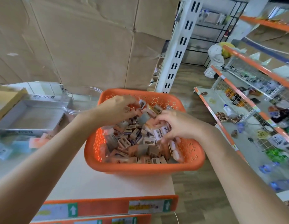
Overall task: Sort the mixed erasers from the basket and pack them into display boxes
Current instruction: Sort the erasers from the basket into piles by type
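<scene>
Both hands reach into the orange basket (140, 168) of mixed erasers (132, 144) on a white shelf top (108, 183). The left hand (118, 109) curls round peach erasers (128, 109), with its fingertips hidden. The right hand (179, 125) pinches white 2B erasers (161, 133). The open display box (35, 115) on the left is blurred.

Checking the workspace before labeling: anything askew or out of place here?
The orange basket appears to overhang the right edge of the white shelf top, so it could tip while the left hand and right hand grip erasers in it. Loose pink and blue packs lie outside the display box.
</scene>
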A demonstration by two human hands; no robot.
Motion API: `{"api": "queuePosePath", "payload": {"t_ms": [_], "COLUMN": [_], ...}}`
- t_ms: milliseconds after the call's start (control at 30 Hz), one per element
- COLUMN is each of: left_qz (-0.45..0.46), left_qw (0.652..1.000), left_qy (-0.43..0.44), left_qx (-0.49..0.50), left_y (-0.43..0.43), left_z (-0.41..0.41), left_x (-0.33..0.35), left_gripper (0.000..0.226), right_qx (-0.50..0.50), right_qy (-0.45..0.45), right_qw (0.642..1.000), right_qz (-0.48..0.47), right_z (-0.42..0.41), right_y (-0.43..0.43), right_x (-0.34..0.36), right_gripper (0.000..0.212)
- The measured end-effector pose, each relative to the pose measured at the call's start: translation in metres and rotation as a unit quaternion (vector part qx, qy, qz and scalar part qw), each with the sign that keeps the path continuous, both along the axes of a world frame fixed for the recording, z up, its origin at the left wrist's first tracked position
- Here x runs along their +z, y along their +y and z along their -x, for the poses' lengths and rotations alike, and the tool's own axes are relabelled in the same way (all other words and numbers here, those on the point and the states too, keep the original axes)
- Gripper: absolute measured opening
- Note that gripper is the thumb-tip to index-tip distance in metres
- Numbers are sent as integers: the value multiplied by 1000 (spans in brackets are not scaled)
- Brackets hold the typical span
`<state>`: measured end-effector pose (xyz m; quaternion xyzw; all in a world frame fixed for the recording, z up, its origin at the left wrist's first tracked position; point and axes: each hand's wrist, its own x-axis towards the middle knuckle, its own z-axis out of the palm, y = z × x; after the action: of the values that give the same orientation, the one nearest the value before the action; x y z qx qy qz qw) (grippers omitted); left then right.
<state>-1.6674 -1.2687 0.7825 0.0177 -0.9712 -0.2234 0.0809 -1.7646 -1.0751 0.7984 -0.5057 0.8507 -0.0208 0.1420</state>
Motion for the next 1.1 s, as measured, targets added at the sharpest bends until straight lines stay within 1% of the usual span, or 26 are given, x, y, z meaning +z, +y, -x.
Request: {"api": "queuePosePath", "payload": {"t_ms": [67,100,167,200,267,367,500,667,867,967,1100], "left_qz": [-3,-6,-11,-14,-22,-30,12,120,179,184,138], "left_qw": [1000,1000,1000,1000,1000,999,995,973,958,952,951], "left_qy": [1,1,-1,-3,-7,-32,-88,-174,-202,-227,-260], "left_qx": [-8,-11,-16,-18,-22,-28,-48,-89,-94,-92,-94], "left_y": [0,-1,-2,-2,-2,-4,-1,18,24,29,27], "left_z": [-1,-1,-2,-3,-4,-4,-5,-1,8,13,20], "left_x": [0,1,1,2,2,2,1,-12,-11,-10,-11], "left_gripper": [29,29,28,27,24,22,28,34,38,38,39], "right_qx": [-12,-19,-28,-34,-46,-67,-99,-94,-96,-99,-96], "right_qy": [1,-5,-24,-35,-48,-23,-8,-25,-29,-33,-34], "right_qw": [1000,1000,999,997,992,979,962,962,964,963,965], "right_qz": [6,11,38,57,108,193,256,253,247,248,242], "right_z": [1,1,1,1,3,6,7,3,5,4,2], "right_y": [-1,0,1,1,1,1,3,5,4,2,-1], "right_x": [-2,-4,-7,-7,-7,-3,0,0,-1,-1,-2], "right_gripper": [55,49,28,25,31,36,38,39,38,40,45]}}
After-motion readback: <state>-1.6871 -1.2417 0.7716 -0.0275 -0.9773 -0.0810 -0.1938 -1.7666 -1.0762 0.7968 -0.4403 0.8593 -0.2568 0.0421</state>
